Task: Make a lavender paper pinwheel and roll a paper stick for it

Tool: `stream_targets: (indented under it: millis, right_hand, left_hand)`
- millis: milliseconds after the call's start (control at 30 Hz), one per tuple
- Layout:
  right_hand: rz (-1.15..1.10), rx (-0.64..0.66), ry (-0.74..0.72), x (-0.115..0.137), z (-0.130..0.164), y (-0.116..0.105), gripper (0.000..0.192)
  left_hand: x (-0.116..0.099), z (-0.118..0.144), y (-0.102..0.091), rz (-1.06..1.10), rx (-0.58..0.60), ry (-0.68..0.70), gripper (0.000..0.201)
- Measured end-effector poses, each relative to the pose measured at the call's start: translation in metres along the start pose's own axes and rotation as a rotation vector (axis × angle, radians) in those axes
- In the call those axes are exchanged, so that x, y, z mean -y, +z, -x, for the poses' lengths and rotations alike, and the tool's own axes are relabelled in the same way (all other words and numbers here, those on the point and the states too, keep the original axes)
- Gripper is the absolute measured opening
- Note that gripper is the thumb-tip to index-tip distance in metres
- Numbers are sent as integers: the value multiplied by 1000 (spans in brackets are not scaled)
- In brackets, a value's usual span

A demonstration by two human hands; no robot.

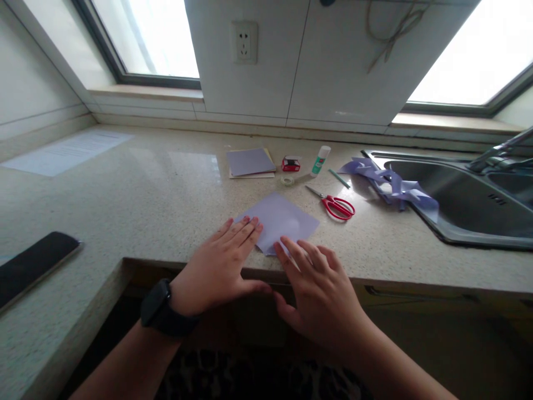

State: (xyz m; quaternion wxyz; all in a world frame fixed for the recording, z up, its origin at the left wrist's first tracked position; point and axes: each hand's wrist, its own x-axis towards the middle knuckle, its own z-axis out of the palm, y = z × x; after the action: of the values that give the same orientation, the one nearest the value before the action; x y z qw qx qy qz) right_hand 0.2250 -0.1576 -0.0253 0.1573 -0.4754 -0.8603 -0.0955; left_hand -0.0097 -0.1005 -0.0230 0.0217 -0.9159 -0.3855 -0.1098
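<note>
A lavender sheet of paper [281,219] lies flat on the counter near its front edge, one corner pointing toward me. My left hand [225,258], with a black watch on the wrist, rests its outstretched fingers on the sheet's left corner. On the near right side, the fingertips of my right hand [312,278] touch the paper, fingers spread. Both thumbs hang below the counter edge, their tips close together. Red-handled scissors [337,206] lie just right of the sheet, blades toward the upper left.
Behind the sheet are stacked papers [251,162], a small red box [290,164], a tape roll [287,180], an upright glue stick [320,161] and a thin green strip [339,178]. Folded lavender paper pinwheels [393,186] overlap the sink [458,230]. A dark phone-like slab [37,261] lies left.
</note>
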Motion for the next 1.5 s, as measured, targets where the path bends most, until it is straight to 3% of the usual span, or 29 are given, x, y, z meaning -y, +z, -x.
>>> stream_targets:
  millis: [133, 267, 400, 667, 1133, 1233, 1333, 1500]
  right_hand:
    - [10, 48, 3, 2, -7, -4, 77]
    - [22, 68, -3, 2, -6, -5, 75]
    - [6, 68, -5, 0, -1, -4, 79]
    - [-5, 67, 13, 0, -9, -4, 75]
    - [27, 103, 90, -8, -27, 10, 94]
    - [44, 29, 97, -1, -19, 10, 86]
    - [67, -81, 66, 11, -6, 11, 66]
    - [52, -94, 59, 20, 2, 16, 53]
  left_hand:
    - [-2, 0, 1, -1, 25, -34, 111]
    - [-6, 1, -5, -10, -37, -13, 115]
    - [-23, 4, -7, 38, -47, 126, 92]
    - [-46, 1, 6, 54, -44, -42, 71]
    - [-48, -26, 0, 8, -38, -149, 87]
    - [-48, -26, 1, 9, -43, -147, 83]
    - [-47, -26, 2, 11, -57, -152, 81]
    - [-51, -23, 2, -24, -69, -149, 79]
